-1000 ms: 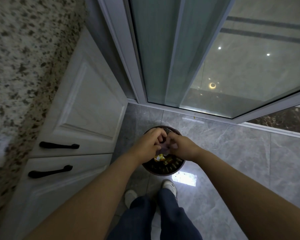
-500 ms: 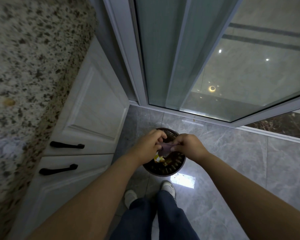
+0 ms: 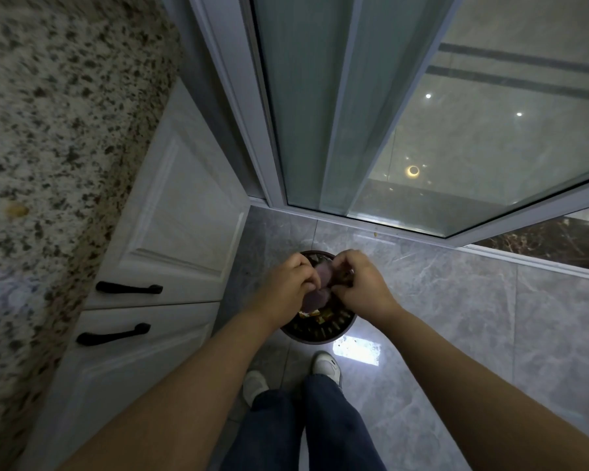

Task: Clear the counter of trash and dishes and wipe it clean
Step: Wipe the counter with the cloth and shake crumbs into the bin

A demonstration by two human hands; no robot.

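A round dark trash bin [image 3: 320, 331] stands on the floor in front of my feet, with yellow wrappers [image 3: 323, 314] showing inside. Directly above it, my left hand [image 3: 286, 287] and my right hand [image 3: 361, 287] both pinch a small crumpled purplish piece, perhaps a cloth or wrapper [image 3: 317, 294], held between them. The speckled granite counter [image 3: 48, 130] runs along the left, and a small yellowish crumb [image 3: 16, 210] lies on it.
White cabinet fronts with black handles [image 3: 128, 287] sit under the counter at left. A glass sliding door [image 3: 388, 113] in a white frame fills the top. My shoes [image 3: 325, 365] stand on the grey tiled floor [image 3: 456, 317] just behind the bin.
Both hands stay over the bin and have shifted their fingers on the purplish piece, which now shows more between them. The view has drifted slightly, so more counter shows.
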